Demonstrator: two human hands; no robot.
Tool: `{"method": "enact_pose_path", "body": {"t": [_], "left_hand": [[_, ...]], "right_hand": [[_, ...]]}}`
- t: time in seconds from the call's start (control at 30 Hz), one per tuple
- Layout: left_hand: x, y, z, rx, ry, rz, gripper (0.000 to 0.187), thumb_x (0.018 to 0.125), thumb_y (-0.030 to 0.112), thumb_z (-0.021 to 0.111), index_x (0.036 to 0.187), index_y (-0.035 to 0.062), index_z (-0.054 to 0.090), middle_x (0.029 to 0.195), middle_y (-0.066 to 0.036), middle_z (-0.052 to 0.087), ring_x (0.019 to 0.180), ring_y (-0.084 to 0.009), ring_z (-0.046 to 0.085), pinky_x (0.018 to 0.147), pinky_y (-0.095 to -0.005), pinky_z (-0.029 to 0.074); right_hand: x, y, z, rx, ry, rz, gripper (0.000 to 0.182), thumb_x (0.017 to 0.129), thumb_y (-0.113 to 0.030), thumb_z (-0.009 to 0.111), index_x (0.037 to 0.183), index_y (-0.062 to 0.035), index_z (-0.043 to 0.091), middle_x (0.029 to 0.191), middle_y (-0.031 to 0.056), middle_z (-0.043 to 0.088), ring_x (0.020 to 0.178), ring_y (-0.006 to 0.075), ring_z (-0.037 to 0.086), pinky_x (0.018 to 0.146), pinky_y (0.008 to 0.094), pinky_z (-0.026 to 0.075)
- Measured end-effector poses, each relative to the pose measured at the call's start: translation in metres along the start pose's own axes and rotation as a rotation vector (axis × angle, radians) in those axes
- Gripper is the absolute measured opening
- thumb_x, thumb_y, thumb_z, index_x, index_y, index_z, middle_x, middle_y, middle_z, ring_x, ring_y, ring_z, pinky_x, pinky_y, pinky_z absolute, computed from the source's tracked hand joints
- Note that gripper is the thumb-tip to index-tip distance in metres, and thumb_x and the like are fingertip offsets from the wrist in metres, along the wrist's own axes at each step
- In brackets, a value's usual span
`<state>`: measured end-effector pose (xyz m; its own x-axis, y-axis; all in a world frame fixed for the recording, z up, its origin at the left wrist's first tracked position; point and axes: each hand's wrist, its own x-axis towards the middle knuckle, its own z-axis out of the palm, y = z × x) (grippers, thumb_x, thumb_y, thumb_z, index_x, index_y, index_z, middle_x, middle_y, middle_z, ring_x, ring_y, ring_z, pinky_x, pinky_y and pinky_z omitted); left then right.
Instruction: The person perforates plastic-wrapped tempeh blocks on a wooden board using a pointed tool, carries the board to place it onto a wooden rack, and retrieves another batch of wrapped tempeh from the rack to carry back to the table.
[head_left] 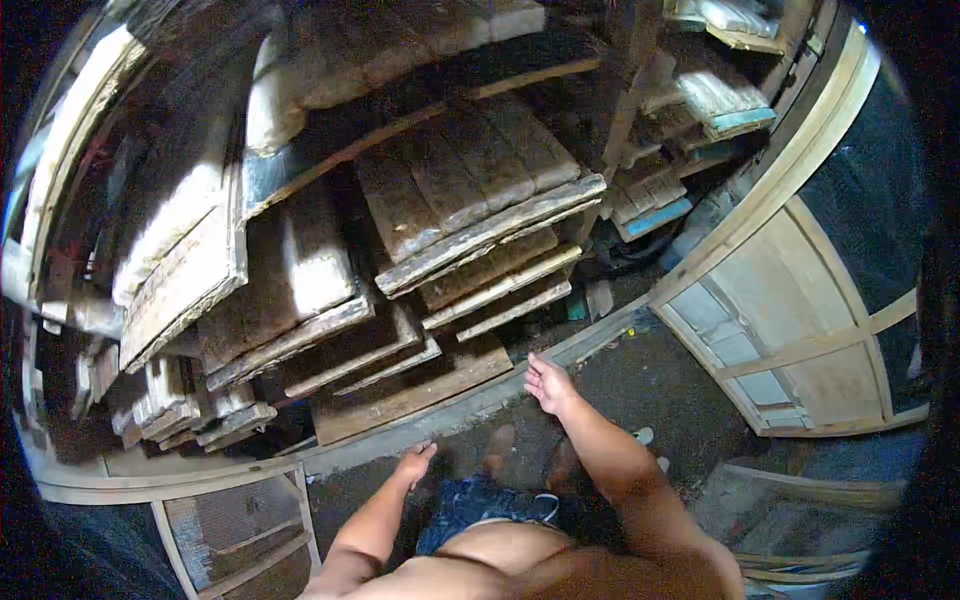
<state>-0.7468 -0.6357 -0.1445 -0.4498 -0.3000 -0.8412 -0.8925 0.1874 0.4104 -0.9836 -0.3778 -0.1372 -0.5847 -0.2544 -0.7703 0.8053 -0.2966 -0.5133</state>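
My left hand (pixel 415 466) hangs low in front of my body, beside the blue shorts (pixel 470 508), its fingers loosely bent and holding nothing that shows. Further forward and to the right, my right hand (pixel 547 384) is held out with relaxed fingers, nothing seen between them. It is nearest to the sill (pixel 405 445) of the shelter and the lowest wooden board (pixel 420 392). Ahead of both hands, worn wooden boards with rough pale edges rise in stacked tiers; one large board (pixel 490 230) juts out at the middle.
A wood-framed panel door (pixel 790 300) stands swung out on the right. At the lower left is a framed mesh door (pixel 240 525). More framed panels (pixel 800 520) lie at the lower right. Dark ground (pixel 660 385) runs along the sill. A wooden post (pixel 630 90) rises between the tiers.
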Motion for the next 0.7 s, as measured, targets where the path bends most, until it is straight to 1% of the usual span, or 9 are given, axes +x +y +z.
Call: {"method": "enact_pose_path", "body": {"t": [0.03,0.17,0.2,0.3,0.33,0.4,0.57,0.67,0.7], "left_hand": [[0.009,-0.004,0.003,0.005,0.009,-0.008,0.055,0.095,0.045,0.055,0.140,0.0120,0.051,0.135,-0.015,0.057,0.124,-0.0267,0.054,0.099,-0.0374,0.044],[-0.003,0.028,0.014,-0.082,0.008,0.047,0.056,0.095,0.046,0.056,0.140,0.0137,0.051,0.135,-0.014,0.057,0.124,-0.0253,0.053,0.098,-0.0354,0.044],[-0.012,0.045,0.016,-0.102,0.032,0.030,0.056,0.095,0.045,0.056,0.140,0.0133,0.051,0.137,-0.013,0.056,0.126,-0.0248,0.051,0.101,-0.0351,0.042],[0.014,0.053,0.032,-0.259,-0.034,0.138,0.058,0.098,0.037,0.054,0.147,0.0101,0.039,0.148,-0.013,0.044,0.137,-0.0242,0.038,0.111,-0.0351,0.030],[0.017,0.065,0.035,-0.344,-0.077,0.156,0.060,0.099,0.034,0.053,0.150,0.0091,0.034,0.151,-0.014,0.040,0.140,-0.0242,0.034,0.113,-0.0355,0.026],[0.034,0.078,0.040,-0.390,-0.127,0.155,0.064,0.100,0.032,0.052,0.153,0.0088,0.024,0.153,-0.015,0.036,0.143,-0.0253,0.030,0.115,-0.0360,0.023],[0.078,0.115,0.051,-0.564,-0.087,0.301,0.074,0.098,0.038,0.054,0.156,0.0173,0.012,0.158,-0.013,0.027,0.142,-0.0288,0.031,0.113,-0.0456,0.027],[0.087,0.143,0.050,-0.608,-0.057,0.328,0.074,0.099,0.039,0.053,0.156,0.0186,0.011,0.160,-0.011,0.022,0.143,-0.0308,0.029,0.113,-0.0471,0.026],[0.093,0.151,0.049,-0.634,-0.062,0.322,0.075,0.099,0.040,0.052,0.156,0.0205,0.008,0.162,-0.007,0.018,0.144,-0.0305,0.027,0.114,-0.0484,0.024]], "right_hand": [[0.024,0.002,-0.004,0.076,-0.209,-0.040,0.032,0.089,-0.032,0.071,0.109,-0.0139,0.053,0.082,-0.0055,0.049,0.070,0.0079,0.049,0.070,0.0285,0.045],[0.102,-0.001,0.003,0.231,-0.224,-0.022,0.029,0.084,-0.031,0.076,0.084,-0.0181,0.051,0.071,-0.0050,0.049,0.065,0.0095,0.050,0.064,0.0275,0.043],[0.098,-0.011,0.017,0.253,-0.095,-0.026,0.030,0.083,-0.030,0.078,0.077,-0.0199,0.050,0.066,-0.0056,0.049,0.060,0.0097,0.049,0.061,0.0257,0.043],[0.118,-0.026,0.025,0.317,-0.080,-0.056,0.028,0.083,-0.029,0.078,0.076,-0.0213,0.051,0.064,-0.0070,0.050,0.062,0.0099,0.051,0.067,0.0300,0.046],[0.130,-0.025,0.025,0.380,-0.037,-0.047,0.021,0.083,-0.028,0.077,0.087,-0.0191,0.058,0.078,-0.0030,0.057,0.075,0.0124,0.055,0.079,0.0341,0.047],[0.149,-0.028,0.023,0.363,-0.111,-0.038,0.065,0.078,-0.033,0.082,0.131,-0.0164,0.048,0.120,0.0019,0.056,0.108,0.0194,0.050,0.101,0.0403,0.037],[0.192,-0.024,0.015,0.486,-0.184,0.029,0.025,0.086,-0.022,0.073,0.106,-0.0147,0.060,0.104,0.0039,0.060,0.099,0.0225,0.056,0.094,0.0444,0.044],[0.187,-0.029,0.017,0.435,-0.221,-0.021,0.015,0.092,-0.021,0.065,0.102,-0.0121,0.059,0.098,0.0055,0.064,0.090,0.0215,0.061,0.084,0.0410,0.052],[0.189,-0.029,0.015,0.464,-0.230,0.011,0.014,0.089,-0.016,0.068,0.101,-0.0155,0.060,0.090,0.0019,0.060,0.084,0.0205,0.059,0.087,0.0450,0.047]]}}
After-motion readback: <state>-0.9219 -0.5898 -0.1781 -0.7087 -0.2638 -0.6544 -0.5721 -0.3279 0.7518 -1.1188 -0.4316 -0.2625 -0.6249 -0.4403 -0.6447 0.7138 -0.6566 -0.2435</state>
